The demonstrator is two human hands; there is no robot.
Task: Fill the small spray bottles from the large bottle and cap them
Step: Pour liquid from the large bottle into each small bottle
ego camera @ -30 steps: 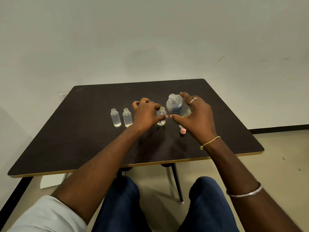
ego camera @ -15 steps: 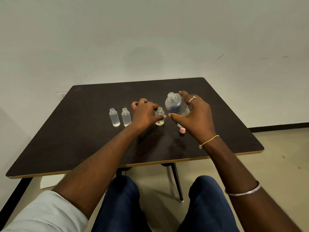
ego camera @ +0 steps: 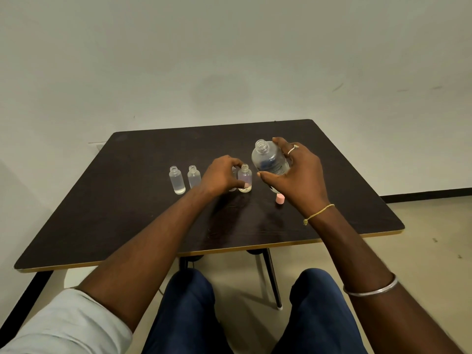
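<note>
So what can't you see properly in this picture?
- Third small bottle: head view, mostly behind the left grip, which pinches the fourth small bottle.
- Big bottle, lower part: head view, covered by the right grip.
- Its label: head view, too blurred to read.

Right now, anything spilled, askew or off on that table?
No spill or damage visible. Only the large bottle leans left, uncapped, held in the right hand; a pink cap lies loose on the table beside it. The small bottles stand upright.
</note>
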